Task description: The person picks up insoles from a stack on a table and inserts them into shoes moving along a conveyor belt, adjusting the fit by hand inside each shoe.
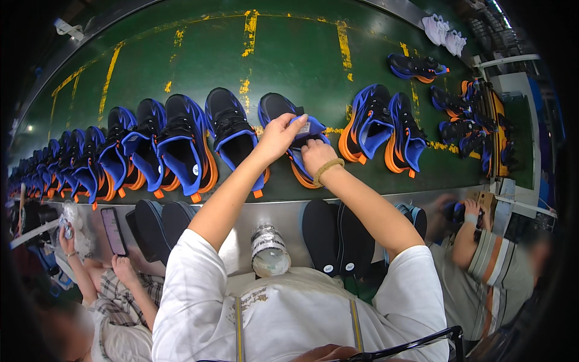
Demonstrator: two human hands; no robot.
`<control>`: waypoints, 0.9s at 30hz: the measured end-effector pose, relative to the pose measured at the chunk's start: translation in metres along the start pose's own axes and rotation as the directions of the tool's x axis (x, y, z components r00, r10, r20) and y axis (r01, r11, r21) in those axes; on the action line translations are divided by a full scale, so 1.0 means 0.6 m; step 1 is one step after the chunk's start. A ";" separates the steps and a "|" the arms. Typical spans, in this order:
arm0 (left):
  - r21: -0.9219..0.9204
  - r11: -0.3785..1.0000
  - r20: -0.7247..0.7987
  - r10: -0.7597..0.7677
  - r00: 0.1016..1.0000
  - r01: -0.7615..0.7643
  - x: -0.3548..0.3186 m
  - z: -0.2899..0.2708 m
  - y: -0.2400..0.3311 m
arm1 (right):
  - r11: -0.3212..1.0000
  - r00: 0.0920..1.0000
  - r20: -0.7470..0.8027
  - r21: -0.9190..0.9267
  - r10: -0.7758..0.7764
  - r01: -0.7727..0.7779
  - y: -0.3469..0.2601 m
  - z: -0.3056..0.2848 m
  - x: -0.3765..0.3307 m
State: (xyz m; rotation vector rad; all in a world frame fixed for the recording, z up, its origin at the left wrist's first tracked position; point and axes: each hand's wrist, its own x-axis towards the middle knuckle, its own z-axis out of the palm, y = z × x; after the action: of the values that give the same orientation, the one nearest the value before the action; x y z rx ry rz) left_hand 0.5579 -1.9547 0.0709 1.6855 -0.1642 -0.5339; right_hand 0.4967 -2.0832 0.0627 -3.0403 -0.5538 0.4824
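Note:
A black sneaker [277, 105] with blue lining lies in front of me on the green belt, toe pointing away. My left hand [280, 136] is closed, pinching its blue tongue [315, 126], which is pulled up and shows a small pale label. My right hand [319, 158], a yellowish band at its wrist, is closed at the shoe's opening with the fingers curled against the collar. The fingertips are partly hidden inside. Another black and blue sneaker [228, 119] lies just left of my hands, and a matching sneaker [369, 120] sits to the right.
Several similar sneakers [181, 133] line the belt [211, 54] leftward. Along the metal ledge [283, 212] are dark insoles [338, 235], a clear jar [269, 250] and a phone [113, 231]. Co-workers sit at both sides. White shoes [443, 33] stand at the far right.

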 end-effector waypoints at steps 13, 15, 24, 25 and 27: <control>-0.125 0.992 0.089 0.021 0.996 -0.010 -0.008 -0.014 0.012 | 0.893 0.811 0.585 -0.368 0.007 0.259 -0.017 -0.017 0.033; -0.122 0.992 0.073 0.033 0.997 -0.024 -0.001 -0.014 0.003 | 0.850 0.787 0.614 -0.384 -0.057 0.361 -0.017 -0.025 0.045; 0.806 0.354 0.083 0.727 0.681 -0.475 -0.003 -0.012 -0.001 | 0.973 0.616 0.771 0.023 -0.164 0.230 -0.006 -0.087 -0.005; 0.828 0.222 0.198 0.743 0.639 -0.515 -0.003 -0.013 0.002 | 0.974 0.579 0.798 0.046 -0.169 0.221 -0.007 -0.086 -0.012; 0.821 0.168 0.282 0.712 0.643 -0.546 -0.009 -0.012 0.013 | 0.979 0.779 0.596 0.074 -0.195 0.188 0.001 -0.050 -0.028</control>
State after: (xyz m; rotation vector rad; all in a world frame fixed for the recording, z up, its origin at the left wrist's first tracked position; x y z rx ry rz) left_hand 0.5579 -1.9476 0.0804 2.3846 -1.1678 0.5026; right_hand 0.4910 -2.0881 0.0960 -2.7203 -0.8546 1.4506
